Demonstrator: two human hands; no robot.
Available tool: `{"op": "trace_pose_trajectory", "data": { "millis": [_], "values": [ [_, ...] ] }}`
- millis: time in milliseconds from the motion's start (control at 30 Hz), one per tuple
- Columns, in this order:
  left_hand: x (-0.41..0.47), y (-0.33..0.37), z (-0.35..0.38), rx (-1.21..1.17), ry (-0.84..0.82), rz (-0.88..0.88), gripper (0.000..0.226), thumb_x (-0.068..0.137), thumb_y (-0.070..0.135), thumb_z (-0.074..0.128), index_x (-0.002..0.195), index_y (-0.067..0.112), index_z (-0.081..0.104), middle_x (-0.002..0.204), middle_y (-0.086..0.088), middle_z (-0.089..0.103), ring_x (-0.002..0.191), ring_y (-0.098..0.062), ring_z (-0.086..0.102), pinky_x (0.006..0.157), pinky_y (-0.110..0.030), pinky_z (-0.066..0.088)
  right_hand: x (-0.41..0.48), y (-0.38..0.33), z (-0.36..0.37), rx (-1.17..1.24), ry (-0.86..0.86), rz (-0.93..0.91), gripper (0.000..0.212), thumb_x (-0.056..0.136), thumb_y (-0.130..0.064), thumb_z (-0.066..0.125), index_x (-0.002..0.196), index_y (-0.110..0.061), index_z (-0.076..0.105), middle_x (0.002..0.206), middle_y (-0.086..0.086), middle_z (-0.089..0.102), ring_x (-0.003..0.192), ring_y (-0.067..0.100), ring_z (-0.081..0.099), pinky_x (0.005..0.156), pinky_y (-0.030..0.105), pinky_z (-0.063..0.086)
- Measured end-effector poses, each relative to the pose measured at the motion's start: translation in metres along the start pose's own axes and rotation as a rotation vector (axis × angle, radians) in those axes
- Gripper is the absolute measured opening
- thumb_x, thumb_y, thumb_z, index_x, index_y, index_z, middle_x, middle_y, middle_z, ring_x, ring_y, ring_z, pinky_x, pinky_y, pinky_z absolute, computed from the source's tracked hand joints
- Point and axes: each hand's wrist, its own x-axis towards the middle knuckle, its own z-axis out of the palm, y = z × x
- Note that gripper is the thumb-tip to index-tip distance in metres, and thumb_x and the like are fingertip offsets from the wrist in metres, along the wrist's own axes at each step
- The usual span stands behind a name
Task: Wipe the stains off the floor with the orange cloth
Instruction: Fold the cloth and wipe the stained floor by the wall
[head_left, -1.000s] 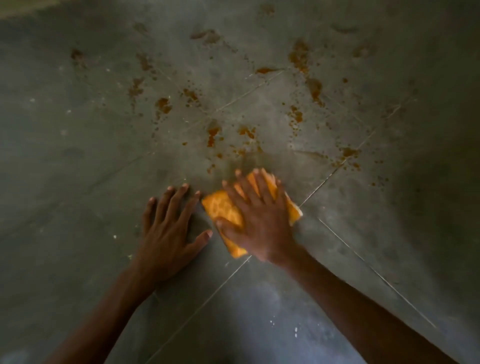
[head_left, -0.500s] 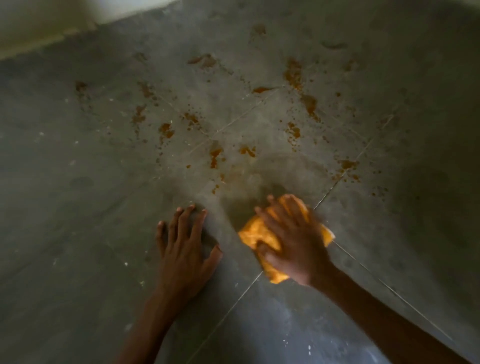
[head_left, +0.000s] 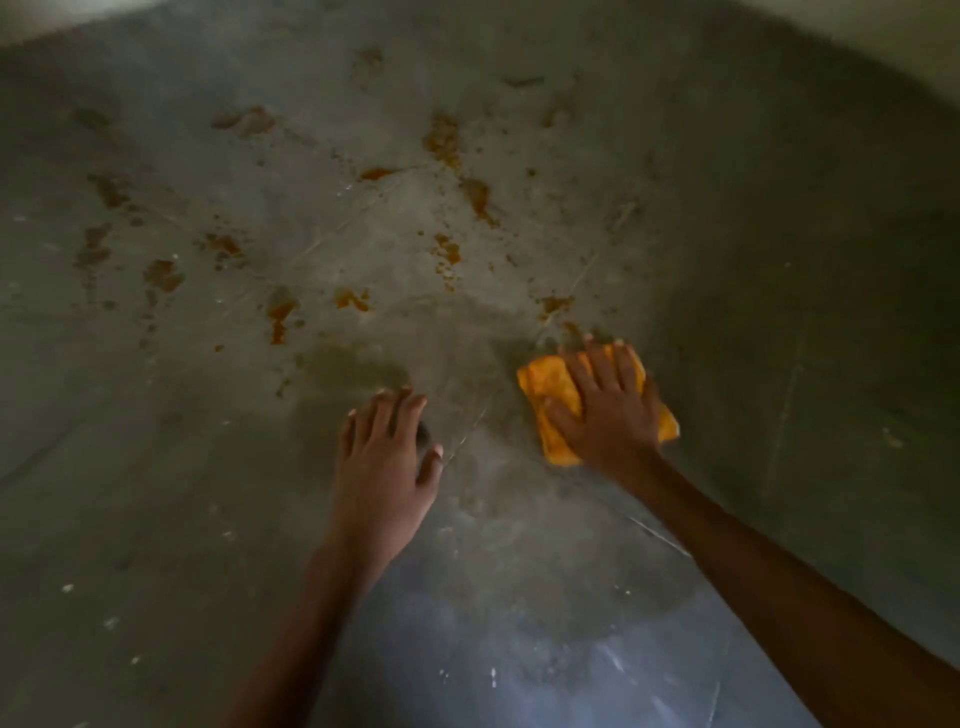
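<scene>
your right hand (head_left: 608, 410) lies flat on the orange cloth (head_left: 545, 382), fingers straight, grip released, palm pressing it onto the floor (head_left: 156, 493). cloth sits at 3 o'clock from your left hand (head_left: 384, 467), near but apart. left hand is spread flat on the bare floor, grip released, holding nothing. orange-brown stains (head_left: 444, 140) scatter from 9 to 1 o'clock beyond both hands; the nearest blot (head_left: 555, 304) is at 11 o'clock, just off the cloth's far edge.
</scene>
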Motion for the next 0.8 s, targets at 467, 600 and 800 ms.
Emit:
{"op": "trace_pose_trajectory", "data": {
  "millis": [467,600,800],
  "values": [
    [0.078,0.082,0.053,0.104,-0.186,0.12,0.065,0.092,0.048,0.049,0.149,0.024,0.029,0.16,0.001,0.018,0.148,-0.025,0.013,0.118,-0.057,0.009,0.054,0.096,-0.003,0.125,0.095,0.329,0.081,0.08,-0.072,0.023,0.148,-0.031,0.041,0.159,0.005,0.037,0.149,0.037,0.024,0.114,0.066,0.021],
    [0.087,0.089,0.053,0.121,-0.2,0.102,0.07,0.088,0.05,0.05,0.149,0.023,0.027,0.159,0.002,0.02,0.148,-0.025,0.016,0.116,-0.06,0.013,-0.003,0.054,0.003,0.022,0.058,-0.12,0.073,0.083,-0.064,0.039,0.152,-0.039,0.032,0.163,-0.004,0.029,0.152,0.03,0.02,0.116,0.057,0.019],
    [0.084,0.089,0.046,0.163,-0.25,0.112,0.073,0.09,0.058,0.026,0.153,0.023,0.013,0.163,0.001,0.01,0.149,-0.026,0.01,0.117,-0.06,0.009,0.044,0.152,-0.004,0.05,0.088,0.099,0.075,0.084,-0.068,0.038,0.153,-0.037,0.032,0.163,0.001,0.029,0.149,0.034,0.024,0.113,0.062,0.027]
  ]
}}
